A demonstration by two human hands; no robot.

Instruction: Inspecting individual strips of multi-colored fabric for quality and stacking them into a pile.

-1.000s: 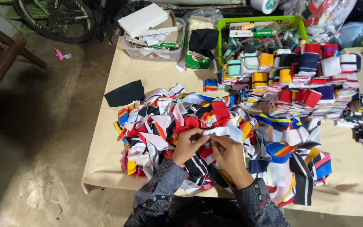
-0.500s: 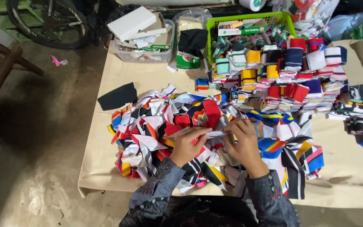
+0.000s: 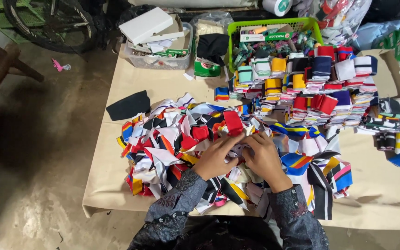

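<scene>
Both hands moved closer together, left hand (image 3: 216, 157) and right hand (image 3: 265, 156) pinching a fabric strip (image 3: 242, 149) atop the pile (image 3: 177, 139)

Far edge: I see a green basket (image 3: 274, 22) beside a clear bin (image 3: 160, 58) holding white boxes (image 3: 146, 25).
Tabletop left: black cloth piece (image 3: 128, 105).
Floor: bicycle wheel (image 3: 47, 23), pink scrap (image 3: 60, 66).

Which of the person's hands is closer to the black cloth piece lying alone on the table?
Left. The left hand lies on the strip pile, right of the black cloth piece; the right hand is farther right.
</scene>
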